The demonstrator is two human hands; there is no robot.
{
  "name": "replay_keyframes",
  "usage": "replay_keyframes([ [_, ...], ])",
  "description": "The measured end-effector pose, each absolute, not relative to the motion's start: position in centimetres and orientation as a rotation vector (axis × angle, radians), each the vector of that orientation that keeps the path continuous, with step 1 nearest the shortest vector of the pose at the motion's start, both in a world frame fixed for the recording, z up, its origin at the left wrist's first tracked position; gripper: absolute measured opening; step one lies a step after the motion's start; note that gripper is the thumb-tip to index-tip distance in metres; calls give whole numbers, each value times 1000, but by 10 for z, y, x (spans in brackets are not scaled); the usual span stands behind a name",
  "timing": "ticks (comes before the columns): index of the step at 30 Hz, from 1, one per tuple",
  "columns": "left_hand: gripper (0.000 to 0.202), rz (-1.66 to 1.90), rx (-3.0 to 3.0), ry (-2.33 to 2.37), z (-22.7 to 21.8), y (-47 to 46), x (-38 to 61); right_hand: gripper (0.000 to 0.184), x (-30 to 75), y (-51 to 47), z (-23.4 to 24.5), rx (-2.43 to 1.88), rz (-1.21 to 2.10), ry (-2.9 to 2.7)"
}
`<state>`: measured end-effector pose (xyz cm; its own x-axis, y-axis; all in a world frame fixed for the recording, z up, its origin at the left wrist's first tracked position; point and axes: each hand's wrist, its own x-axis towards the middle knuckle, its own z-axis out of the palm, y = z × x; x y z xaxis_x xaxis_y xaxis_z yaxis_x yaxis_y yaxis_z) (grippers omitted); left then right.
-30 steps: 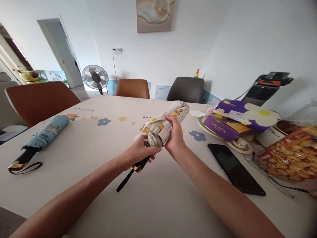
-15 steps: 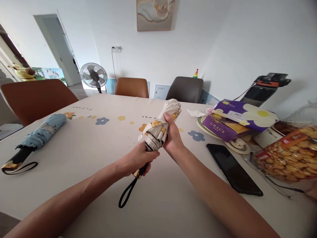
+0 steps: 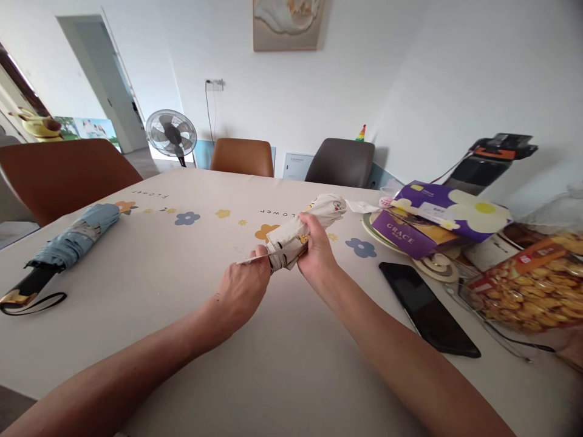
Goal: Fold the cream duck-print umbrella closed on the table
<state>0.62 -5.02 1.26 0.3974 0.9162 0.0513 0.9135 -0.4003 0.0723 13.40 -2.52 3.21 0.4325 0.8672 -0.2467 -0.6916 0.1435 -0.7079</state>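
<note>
A folded umbrella [image 3: 289, 237] with a cream canopy and yellow cartoon print is held above the middle of the table, tilted with its tip to the far right. My right hand [image 3: 317, 247] is wrapped around the furled canopy. At the near end, my left hand [image 3: 246, 285] is closed, its back toward me, and a thin strip of pale fabric shows over its knuckles. Its fingers hide the umbrella's handle and wrist loop. A second folded umbrella [image 3: 77, 237], light blue with a black and gold handle, lies on the table at the left.
On the right of the table [image 3: 291, 376] lie a black phone [image 3: 428, 309], a purple box [image 3: 410, 230] on a plate, a cable and a bag of snacks [image 3: 532, 285]. A dark bottle [image 3: 483, 164] stands behind them. Chairs [image 3: 242, 158] and a fan [image 3: 172, 135] are beyond the table.
My left hand has turned over, so its back now faces me and the handle and loop are hidden. The umbrella's tip has swung right. My right hand stays on the canopy.
</note>
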Motion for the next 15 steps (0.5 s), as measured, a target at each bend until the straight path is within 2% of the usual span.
replay_keyframes([
  [2, 36, 201, 2524, 1611, 13, -50, 6, 14, 136, -25, 31, -863, 1118, -257],
  [6, 59, 327, 2177, 1233, 22, -44, -1, 13, 141, -24, 30, -801, 1129, -328],
  [10, 45, 602, 1809, 857, 34, -37, -7, 15, 141, -24, 29, -739, 1160, -349],
  [13, 39, 971, 1714, 848, 37, -35, -7, 16, 138, -25, 30, -750, 1146, -348],
  [15, 42, 1017, 1693, 864, 36, -36, -6, 16, 134, -28, 31, -788, 1153, -381],
])
